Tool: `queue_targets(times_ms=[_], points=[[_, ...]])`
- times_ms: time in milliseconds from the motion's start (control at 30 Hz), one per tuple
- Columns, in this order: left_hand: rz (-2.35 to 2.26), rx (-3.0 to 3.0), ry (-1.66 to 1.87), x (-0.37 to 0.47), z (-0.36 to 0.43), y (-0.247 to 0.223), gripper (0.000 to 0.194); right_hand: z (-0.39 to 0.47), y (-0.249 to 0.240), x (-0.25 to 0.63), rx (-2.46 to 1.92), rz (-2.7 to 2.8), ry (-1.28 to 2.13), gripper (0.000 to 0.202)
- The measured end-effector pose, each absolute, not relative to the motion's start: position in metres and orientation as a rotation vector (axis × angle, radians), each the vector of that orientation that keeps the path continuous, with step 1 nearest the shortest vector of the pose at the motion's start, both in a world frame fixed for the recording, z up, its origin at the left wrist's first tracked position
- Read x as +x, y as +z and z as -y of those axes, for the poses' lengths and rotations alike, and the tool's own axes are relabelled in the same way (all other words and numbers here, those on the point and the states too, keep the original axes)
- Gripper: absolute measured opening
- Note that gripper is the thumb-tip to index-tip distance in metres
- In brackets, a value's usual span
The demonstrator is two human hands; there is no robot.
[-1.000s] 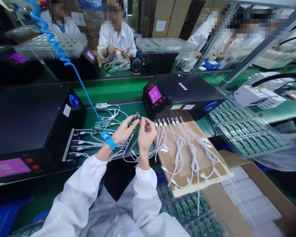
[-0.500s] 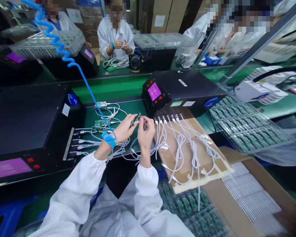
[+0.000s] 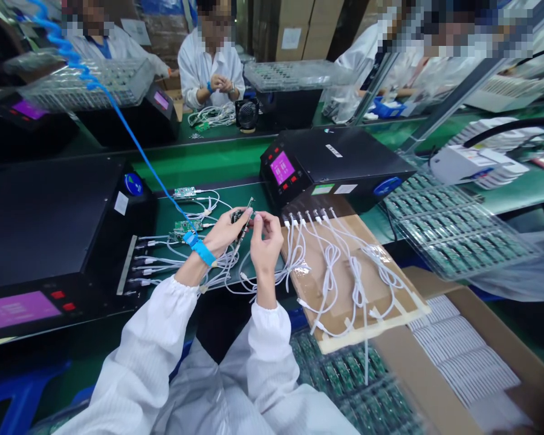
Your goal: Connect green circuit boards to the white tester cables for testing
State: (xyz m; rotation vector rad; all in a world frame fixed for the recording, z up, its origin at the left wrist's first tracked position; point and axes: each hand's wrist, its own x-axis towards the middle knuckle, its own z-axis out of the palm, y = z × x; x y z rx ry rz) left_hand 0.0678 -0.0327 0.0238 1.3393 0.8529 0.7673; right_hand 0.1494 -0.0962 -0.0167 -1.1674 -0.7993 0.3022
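My left hand [image 3: 226, 232], with a blue strap [image 3: 200, 248] on its wrist, is closed on a small circuit board [image 3: 243, 225] held tilted above the bench. Beside it, my right hand [image 3: 266, 237] has its fingers pinched at the board's right side; what they hold is too small to make out. White cables [image 3: 217, 272] run below and behind both hands. Two green boards [image 3: 185, 228] with cables lie left of my hands. To the right, bundled white cables [image 3: 330, 260] rest on a brown cardboard sheet [image 3: 317, 302].
Black boxes with pink screens stand at left [image 3: 40, 217] and behind [image 3: 340, 160]. A coiled blue cord [image 3: 136, 142] runs to my wrist strap. Trays of boards [image 3: 457, 223] lie at right, above an open carton [image 3: 471, 356]. People in white coats work across the bench.
The board in my left hand has turned more upright, and my left hand has shifted slightly left. The blue cord has swung left. My right hand remains pinched close beside the board.
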Motion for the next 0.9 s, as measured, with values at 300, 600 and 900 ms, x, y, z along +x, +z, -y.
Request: queue_targets(times_ms=[300, 600, 900], points=[[-0.799, 1.422, 0.686, 0.070, 0.031, 0.027, 0.037, 0.100, -0.017, 0.149, -1.212, 0.770, 0.237, 0.027], [-1.119, 1.283, 0.904, 0.073, 0.023, 0.025, 0.017, 0.088, -0.028, 0.159, -1.293, 0.652, 0.358, 0.034], [-1.039, 0.947, 0.916, 0.039, 0.057, 0.056, 0.031, 0.095, -0.044, 0.168, -1.812, 0.983, 0.390, 0.042]])
